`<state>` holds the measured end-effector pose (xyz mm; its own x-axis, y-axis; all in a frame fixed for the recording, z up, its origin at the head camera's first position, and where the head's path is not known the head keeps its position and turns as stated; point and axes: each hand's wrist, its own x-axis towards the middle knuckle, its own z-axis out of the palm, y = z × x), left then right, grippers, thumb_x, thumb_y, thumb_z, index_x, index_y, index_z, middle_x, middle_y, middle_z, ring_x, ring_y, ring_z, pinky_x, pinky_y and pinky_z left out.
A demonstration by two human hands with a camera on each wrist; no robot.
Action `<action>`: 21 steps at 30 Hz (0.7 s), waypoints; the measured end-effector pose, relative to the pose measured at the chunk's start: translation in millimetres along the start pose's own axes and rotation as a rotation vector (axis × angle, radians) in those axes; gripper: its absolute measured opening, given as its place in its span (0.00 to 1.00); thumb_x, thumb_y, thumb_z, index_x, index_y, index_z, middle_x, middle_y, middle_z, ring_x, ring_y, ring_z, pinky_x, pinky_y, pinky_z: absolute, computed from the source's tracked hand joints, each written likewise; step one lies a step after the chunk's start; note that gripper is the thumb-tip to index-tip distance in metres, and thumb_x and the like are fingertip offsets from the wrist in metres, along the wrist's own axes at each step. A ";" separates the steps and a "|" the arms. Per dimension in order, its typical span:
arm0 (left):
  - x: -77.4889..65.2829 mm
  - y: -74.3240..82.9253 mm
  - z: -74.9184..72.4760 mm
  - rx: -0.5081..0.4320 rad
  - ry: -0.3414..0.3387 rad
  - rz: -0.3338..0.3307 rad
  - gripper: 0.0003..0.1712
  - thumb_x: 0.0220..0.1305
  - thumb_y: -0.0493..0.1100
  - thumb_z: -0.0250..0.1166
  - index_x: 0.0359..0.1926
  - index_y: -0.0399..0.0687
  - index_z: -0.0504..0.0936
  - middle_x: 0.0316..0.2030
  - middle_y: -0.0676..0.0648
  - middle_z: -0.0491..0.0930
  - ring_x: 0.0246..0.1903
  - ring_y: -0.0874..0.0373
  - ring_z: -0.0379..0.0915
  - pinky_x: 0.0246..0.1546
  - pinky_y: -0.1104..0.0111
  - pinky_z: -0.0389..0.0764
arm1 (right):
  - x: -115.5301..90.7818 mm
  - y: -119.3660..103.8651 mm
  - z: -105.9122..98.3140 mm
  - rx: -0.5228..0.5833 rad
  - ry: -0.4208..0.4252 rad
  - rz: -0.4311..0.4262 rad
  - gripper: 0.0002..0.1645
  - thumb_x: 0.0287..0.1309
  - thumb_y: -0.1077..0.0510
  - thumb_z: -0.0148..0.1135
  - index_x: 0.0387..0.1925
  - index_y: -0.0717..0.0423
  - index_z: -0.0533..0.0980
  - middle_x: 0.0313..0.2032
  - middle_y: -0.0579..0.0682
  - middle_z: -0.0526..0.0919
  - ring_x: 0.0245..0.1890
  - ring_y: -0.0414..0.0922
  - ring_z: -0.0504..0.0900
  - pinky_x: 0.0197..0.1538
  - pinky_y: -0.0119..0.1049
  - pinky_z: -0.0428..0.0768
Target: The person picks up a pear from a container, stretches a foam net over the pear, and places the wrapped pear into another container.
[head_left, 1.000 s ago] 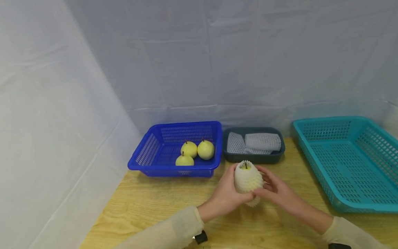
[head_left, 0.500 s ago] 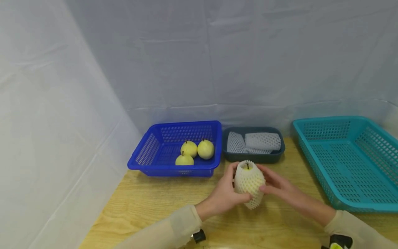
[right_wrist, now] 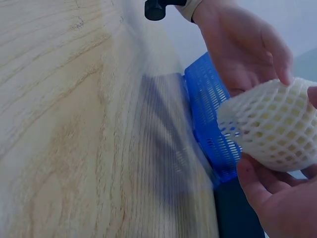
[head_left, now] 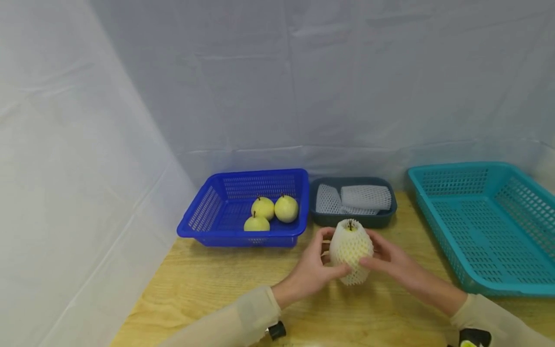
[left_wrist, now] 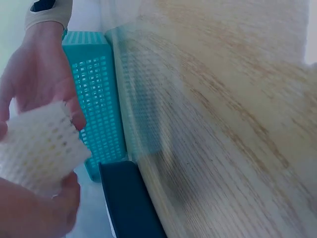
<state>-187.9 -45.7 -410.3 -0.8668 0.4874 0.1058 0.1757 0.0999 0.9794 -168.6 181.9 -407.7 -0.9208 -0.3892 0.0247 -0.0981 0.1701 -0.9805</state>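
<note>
A pale yellow pear in a white foam net (head_left: 352, 253) is held upright above the wooden table, its dark stem showing through the net's open top. My left hand (head_left: 311, 264) grips it from the left, thumb across the front. From the right, my right hand (head_left: 396, 264) holds it with the thumb on its front and the fingers behind. In the right wrist view, the foam net (right_wrist: 272, 124) reaches past the pear's bottom as a loose, open end. The left wrist view shows the same net (left_wrist: 39, 148) between both hands.
Three bare pears (head_left: 286, 208) lie in a blue basket (head_left: 243, 234) at the left. Behind the hands, a dark tray (head_left: 353, 221) holds several white foam nets (head_left: 366, 196). A large teal basket (head_left: 446, 250) stands at the right. White sheeting (head_left: 295, 96) hangs behind.
Both hands have shifted the netted pear slightly right and turned it a little. The right thumb has moved along its front. Baskets and tray stay put.
</note>
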 end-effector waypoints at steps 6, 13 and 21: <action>-0.6 1.7 2.3 0.137 0.012 0.013 0.40 0.60 0.44 0.71 0.71 0.52 0.65 0.58 0.48 0.73 0.52 0.57 0.75 0.51 0.69 0.81 | 1.0 0.2 3.6 -0.013 0.069 0.013 0.46 0.68 0.55 0.62 0.77 0.61 0.50 0.73 0.70 0.58 0.68 0.69 0.66 0.61 0.53 0.78; -0.1 9.0 7.2 0.291 0.023 0.002 0.52 0.52 0.50 0.78 0.74 0.57 0.61 0.63 0.53 0.69 0.56 0.61 0.72 0.54 0.70 0.77 | 1.2 0.1 11.9 0.000 0.096 -0.016 0.46 0.65 0.58 0.65 0.76 0.62 0.51 0.70 0.71 0.61 0.67 0.70 0.67 0.55 0.41 0.82; 1.2 9.2 10.1 0.417 0.072 -0.043 0.54 0.48 0.57 0.80 0.73 0.53 0.64 0.61 0.52 0.70 0.56 0.61 0.70 0.59 0.65 0.73 | -0.8 -1.2 16.2 0.070 0.056 0.008 0.51 0.63 0.59 0.67 0.77 0.61 0.47 0.71 0.72 0.57 0.69 0.69 0.65 0.55 0.38 0.81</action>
<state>-182.6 -35.5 -403.0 -0.9052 0.4148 0.0926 0.2997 0.4684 0.8311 -161.6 167.3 -409.8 -0.9414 -0.3363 0.0254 -0.0655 0.1084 -0.9919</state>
